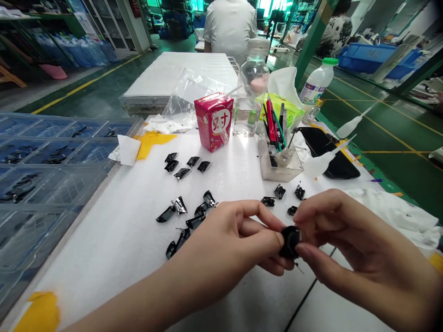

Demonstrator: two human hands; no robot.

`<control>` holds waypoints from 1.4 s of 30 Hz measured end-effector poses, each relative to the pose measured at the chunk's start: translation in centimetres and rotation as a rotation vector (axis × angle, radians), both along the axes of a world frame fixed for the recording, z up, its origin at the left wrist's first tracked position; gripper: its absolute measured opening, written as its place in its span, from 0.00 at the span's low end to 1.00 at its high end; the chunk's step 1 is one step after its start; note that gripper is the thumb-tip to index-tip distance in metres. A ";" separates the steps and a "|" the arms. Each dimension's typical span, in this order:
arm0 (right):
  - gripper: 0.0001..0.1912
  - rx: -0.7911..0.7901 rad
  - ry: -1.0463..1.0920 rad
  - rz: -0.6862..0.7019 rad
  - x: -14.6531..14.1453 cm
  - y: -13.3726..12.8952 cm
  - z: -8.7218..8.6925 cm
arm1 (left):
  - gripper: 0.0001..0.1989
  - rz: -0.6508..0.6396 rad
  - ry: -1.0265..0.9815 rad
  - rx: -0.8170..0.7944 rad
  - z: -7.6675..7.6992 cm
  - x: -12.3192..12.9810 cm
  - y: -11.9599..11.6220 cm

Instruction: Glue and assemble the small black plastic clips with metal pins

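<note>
- The left hand (228,244) pinches a small round black part (290,242) between thumb and fingertips, the grip nearly closed.
- The right hand (349,244) clasps the part's other side, thumb below, fingers above.
- Both hands hold the part up over the white bench (114,263), a thin pin (299,268) poking out beneath.
- Loose black pieces (183,167) lie nearby on the bench.

White workbench (104,267) with small black parts (182,173) and a pink carton (213,121)

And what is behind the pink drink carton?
A clear plastic bag lies behind the pink drink carton; the carton hides the part of the bag directly behind it.
</note>
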State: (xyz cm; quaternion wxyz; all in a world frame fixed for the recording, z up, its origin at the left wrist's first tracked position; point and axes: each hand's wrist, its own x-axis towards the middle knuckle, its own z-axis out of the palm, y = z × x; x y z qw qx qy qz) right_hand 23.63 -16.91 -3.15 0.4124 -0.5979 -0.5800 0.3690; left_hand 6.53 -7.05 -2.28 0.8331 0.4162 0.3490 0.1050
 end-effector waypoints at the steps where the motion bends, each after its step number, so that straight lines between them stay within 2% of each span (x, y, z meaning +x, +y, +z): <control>1: 0.08 -0.009 -0.001 0.006 0.1 0.0 0.0 | 0.03 -0.001 0.007 -0.001 0.0 0.0 0.0; 8: 0.08 -0.004 -0.037 0.058 1.0 0.6 0.2 | 0.06 0.005 0.030 0.017 0.5 0.1 -0.2; 12: 0.13 0.046 -0.072 0.131 0.8 0.6 0.0 | 0.03 -0.001 0.065 0.107 0.5 0.1 -0.3; 18: 0.16 0.093 -0.096 0.119 0.6 0.7 -0.1 | 0.02 -0.026 0.070 0.155 0.5 -0.1 -0.3; 25: 0.10 0.048 -0.104 0.065 0.7 0.7 -0.1 | 0.04 -0.037 0.058 0.143 0.4 -0.1 -0.5; 27: 0.11 0.047 -0.148 0.023 0.5 1.0 -0.2 | 0.05 -0.042 0.064 0.186 0.3 -0.1 -0.2; 29: 0.15 0.068 -0.190 0.000 0.2 1.5 -0.3 | 0.05 -0.045 0.132 0.371 0.4 -0.5 0.6; 32: 0.17 0.132 -0.221 0.025 -0.1 2.1 -0.5 | 0.08 0.033 0.414 0.912 0.5 -1.6 2.6; 33: 0.17 0.151 -0.227 0.036 -0.1 2.2 -0.6 | 0.09 0.084 0.507 1.031 0.6 -2.0 3.3; 36: 0.17 0.189 -0.232 0.072 0.0 1.9 -0.8 | 0.11 0.162 0.737 1.201 0.5 -3.2 5.0; 39: 0.16 0.220 -0.208 0.153 0.4 1.1 -1.1 | 0.12 0.135 0.875 1.309 0.1 -3.5 5.9; 42: 0.20 0.227 -0.180 0.274 0.5 0.6 -1.3 | 0.14 0.091 0.910 1.367 -0.5 -3.2 6.2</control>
